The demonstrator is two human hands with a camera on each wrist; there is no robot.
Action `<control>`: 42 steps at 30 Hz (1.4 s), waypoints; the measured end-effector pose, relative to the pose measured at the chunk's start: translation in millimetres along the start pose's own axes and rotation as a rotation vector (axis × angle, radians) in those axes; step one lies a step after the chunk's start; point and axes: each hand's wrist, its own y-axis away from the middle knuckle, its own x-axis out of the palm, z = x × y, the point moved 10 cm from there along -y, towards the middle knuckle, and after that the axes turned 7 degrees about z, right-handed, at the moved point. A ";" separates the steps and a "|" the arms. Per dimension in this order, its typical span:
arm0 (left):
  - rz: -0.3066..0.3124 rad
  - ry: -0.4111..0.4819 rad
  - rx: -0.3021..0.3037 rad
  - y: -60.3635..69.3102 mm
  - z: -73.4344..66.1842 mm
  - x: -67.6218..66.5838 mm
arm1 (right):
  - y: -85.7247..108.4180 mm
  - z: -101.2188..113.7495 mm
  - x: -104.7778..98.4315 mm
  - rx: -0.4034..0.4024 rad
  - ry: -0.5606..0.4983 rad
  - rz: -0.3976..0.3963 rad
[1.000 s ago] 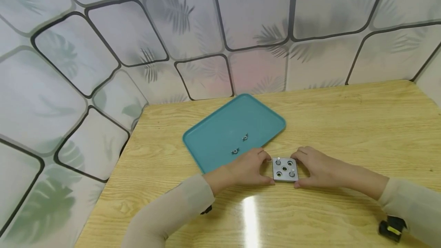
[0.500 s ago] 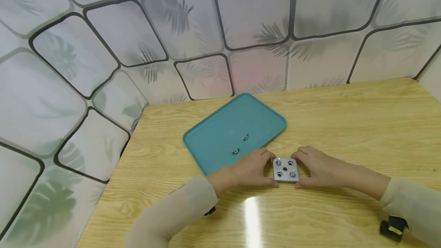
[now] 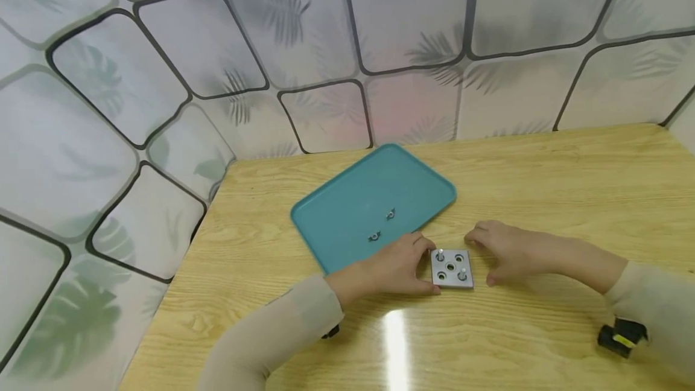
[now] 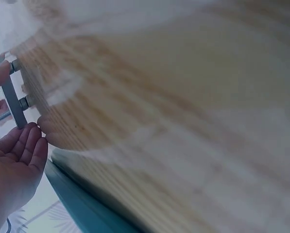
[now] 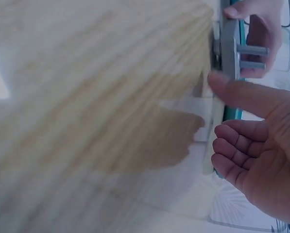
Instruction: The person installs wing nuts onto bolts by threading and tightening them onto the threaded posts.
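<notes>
A square metal plate (image 3: pixel 452 269) with several holes stands on the wooden table, two bolts rising from its face. In the left wrist view the bolt heads (image 4: pixel 24 102) show beneath it, between plate and tabletop. My left hand (image 3: pixel 396 265) grips the plate's left side, thumb at the near corner and fingers at the far one. To the right, clear of the plate, my right hand (image 3: pixel 516 252) has its thumb and fingers spread apart with nothing between them. Two wing nuts, one nearer (image 3: pixel 374 236) and one farther (image 3: pixel 390 213), lie in the teal tray.
The teal tray (image 3: pixel 347 198) lies at an angle behind and left of the plate, its near edge close to my left hand. A patterned wall covering (image 3: pixel 412 101) borders the table (image 3: pixel 570 186) at the back and left.
My right hand has let go of the plate's right side and drawn off to the right. The left hand still holds the plate, which stays in place.
</notes>
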 end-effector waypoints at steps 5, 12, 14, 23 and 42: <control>-0.009 0.008 -0.002 2.4 0.8 -1.3 | -6.8 1.8 -17.9 -0.064 0.051 -0.026; 0.008 -0.005 -0.014 5.6 1.8 0.2 | -17.6 4.7 -42.0 -0.157 0.128 -0.133; 0.010 -0.019 -0.017 6.0 1.5 0.6 | -22.2 4.7 -46.3 -0.180 0.138 -0.158; 0.008 -0.055 0.013 11.1 -2.0 1.9 | -54.2 0.6 -57.2 -0.244 0.148 -0.246; 0.007 -0.084 0.021 25.8 -4.7 2.6 | -114.5 50.6 -59.9 -0.393 0.288 -0.218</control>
